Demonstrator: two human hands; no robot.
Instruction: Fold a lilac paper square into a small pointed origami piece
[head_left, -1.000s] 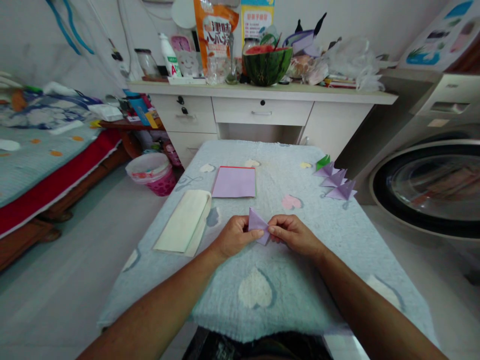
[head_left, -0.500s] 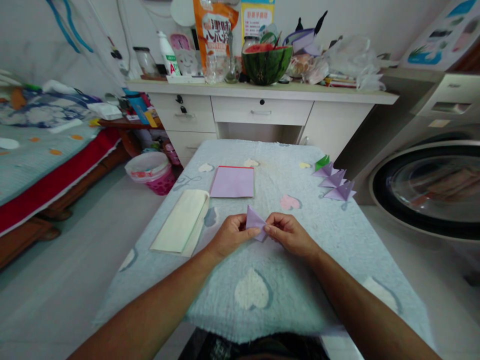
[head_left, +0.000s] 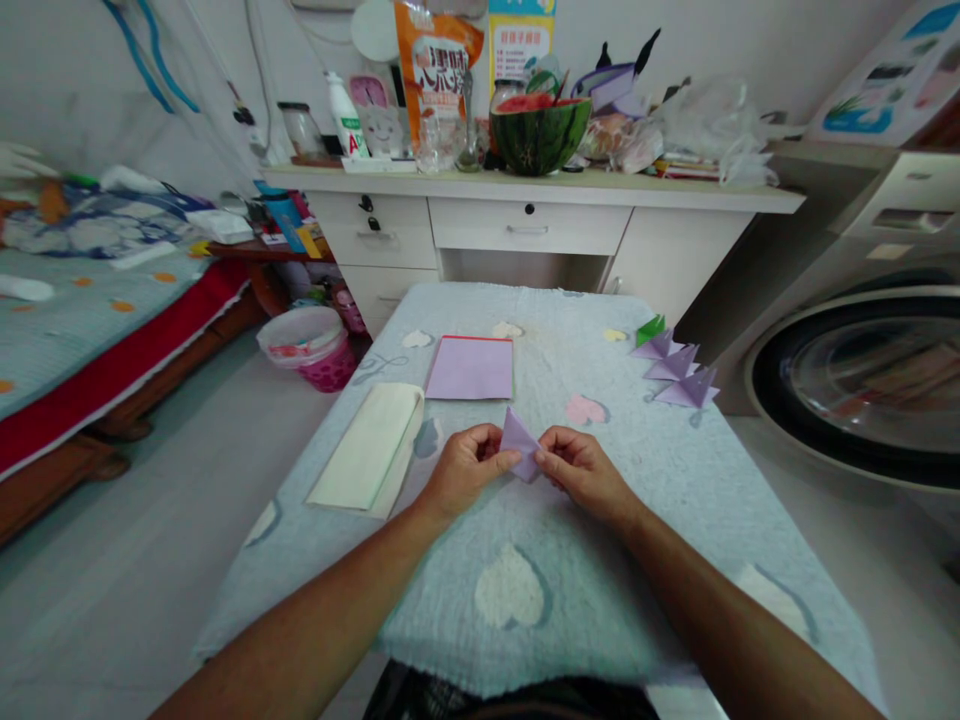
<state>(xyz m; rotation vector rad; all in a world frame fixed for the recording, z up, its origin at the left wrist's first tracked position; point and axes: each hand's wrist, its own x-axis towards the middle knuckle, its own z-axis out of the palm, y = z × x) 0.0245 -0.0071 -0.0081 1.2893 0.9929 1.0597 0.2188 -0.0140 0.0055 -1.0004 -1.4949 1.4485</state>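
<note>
Between my two hands, over the middle of the table, is a small folded piece of purple paper (head_left: pixel 520 445) with a point standing up. My left hand (head_left: pixel 470 465) pinches its left side between thumb and fingers. The right corner is gripped by my right hand (head_left: pixel 581 466) in the same way. Just beyond lies a stack of square paper (head_left: pixel 470 368), purple on top with a red edge at the back. Several folded purple paper pieces (head_left: pixel 686 388) and a green one (head_left: pixel 650 329) stand in a row at the far right of the table.
A folded cream-coloured sheet (head_left: pixel 367 450) lies on the table's left side. The table wears a pale blue cloth (head_left: pixel 600 600) with hearts. Behind it stands a white cabinet (head_left: pixel 375 225) with a cut watermelon (head_left: pixel 538 138) on top. A washing machine (head_left: pixel 885 330) is at right, a pink bin (head_left: pixel 328 368) at left.
The whole view has shifted slightly, so everything appears a little further right and lower. Both hands still hold the purple paper, whose upright point looks a bit more tilted.
</note>
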